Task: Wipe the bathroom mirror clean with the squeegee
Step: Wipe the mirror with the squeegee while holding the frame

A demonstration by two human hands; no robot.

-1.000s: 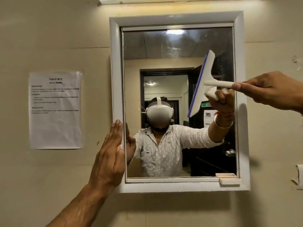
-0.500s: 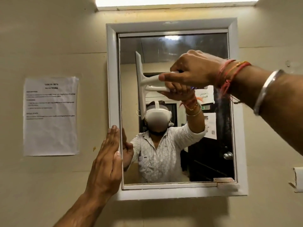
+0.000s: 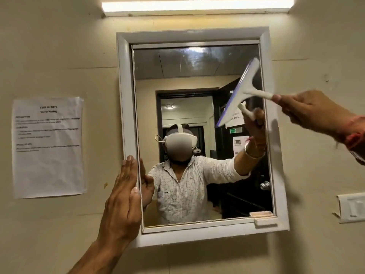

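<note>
A white-framed mirror [image 3: 126,99] hangs on the beige wall. The white squeegee [image 3: 244,86] with a purple blade edge leans tilted against the glass near the mirror's upper right side. My right hand [image 3: 308,111] grips the end of its handle, just right of the frame. My left hand [image 3: 122,200] lies flat, fingers together, against the lower left edge of the frame. The glass reflects a person with a headset and a white shirt. Faint smears show along the top of the glass.
A printed paper sheet [image 3: 48,147] is taped to the wall left of the mirror. A tube light [image 3: 195,5] runs above the frame. A white switch plate [image 3: 351,207] sits on the wall at lower right. A small white ledge [image 3: 264,221] juts from the frame's bottom right corner.
The squeegee swept from the right side to the upper left of the glass, then back to the right side. My left hand stayed on the frame. The camera view tilted upward.
</note>
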